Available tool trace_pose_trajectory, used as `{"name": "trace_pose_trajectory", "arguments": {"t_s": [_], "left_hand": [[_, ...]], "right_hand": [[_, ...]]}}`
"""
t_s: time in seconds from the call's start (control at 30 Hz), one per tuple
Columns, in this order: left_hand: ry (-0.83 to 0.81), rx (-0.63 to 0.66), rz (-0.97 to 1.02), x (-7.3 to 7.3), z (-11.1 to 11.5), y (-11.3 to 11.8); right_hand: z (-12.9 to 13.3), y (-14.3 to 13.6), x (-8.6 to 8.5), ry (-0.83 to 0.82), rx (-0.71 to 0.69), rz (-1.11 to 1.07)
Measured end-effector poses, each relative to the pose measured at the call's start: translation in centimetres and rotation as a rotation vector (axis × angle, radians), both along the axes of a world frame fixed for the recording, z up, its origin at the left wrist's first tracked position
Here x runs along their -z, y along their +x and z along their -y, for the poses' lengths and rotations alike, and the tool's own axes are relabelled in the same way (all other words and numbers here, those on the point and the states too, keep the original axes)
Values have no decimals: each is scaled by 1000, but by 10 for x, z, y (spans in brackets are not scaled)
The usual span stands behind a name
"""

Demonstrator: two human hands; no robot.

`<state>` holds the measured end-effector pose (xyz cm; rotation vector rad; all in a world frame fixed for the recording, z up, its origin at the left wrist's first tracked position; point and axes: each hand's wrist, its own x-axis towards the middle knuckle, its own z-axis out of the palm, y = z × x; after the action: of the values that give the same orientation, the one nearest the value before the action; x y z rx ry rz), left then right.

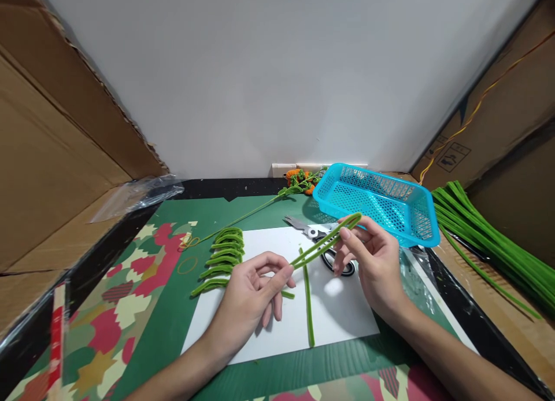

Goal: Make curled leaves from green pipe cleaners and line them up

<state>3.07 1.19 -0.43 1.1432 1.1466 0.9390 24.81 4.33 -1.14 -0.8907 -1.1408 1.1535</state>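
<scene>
A green pipe cleaner [323, 246], bent double into a long narrow loop, is stretched between my two hands above a white sheet of paper [342, 326]. My left hand [260, 288] pinches its lower left end between thumb and fingers. Near the rounded bend at the upper right, my right hand [370, 256] grips it with thumb and fingers. Beneath, a straight green pipe cleaner [308, 302] lies on the paper. Scissors [318, 234] with black handles rest behind, partly covered by my right hand. Several bent green pieces [221, 259] are lined up left of my left hand.
A blue plastic basket [377, 201] stands at the back right. Beside it lie orange and green pipe-cleaner flowers [301, 180] with a long stem. A bundle of green pipe cleaners [494, 245] is at far right. Cardboard walls [56, 88] flank the table; a clear plastic bag [143, 195] lies back left.
</scene>
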Motion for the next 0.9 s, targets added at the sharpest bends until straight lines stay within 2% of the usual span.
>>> {"name": "trace_pose_trajectory", "arguments": {"t_s": [0.07,0.1,0.2,0.23,0.27,0.33,0.4,0.53,0.63,0.7,0.8,0.9], "left_hand": [[14,-28,15,1,-1,-1],[27,-40,14,1,-2,-2],[92,-65,-39,5,-4,-4],[112,-67,-60,6,-4,-5],[127,-69,-74,7,-4,-6],[142,-70,-76,7,-4,-6],[153,-73,-57,5,-2,-5],[156,-59,-11,0,2,-1],[132,-27,39,-3,7,0],[111,0,111,-6,8,0],[28,52,258,-8,8,-2],[-132,125,389,-4,6,-4]], "right_hand": [[-2,3,0,36,70,57],[-2,5,0,93,154,133],[-1,10,-3,434,469,539],[0,10,-5,562,519,697],[2,10,-6,669,518,838],[6,8,-7,790,425,1021],[9,5,-7,843,342,1119],[9,5,-4,939,328,1263],[6,10,-2,936,272,1236],[6,12,-2,870,228,1118],[13,7,-5,603,156,760],[21,0,-8,278,-38,307]]}}
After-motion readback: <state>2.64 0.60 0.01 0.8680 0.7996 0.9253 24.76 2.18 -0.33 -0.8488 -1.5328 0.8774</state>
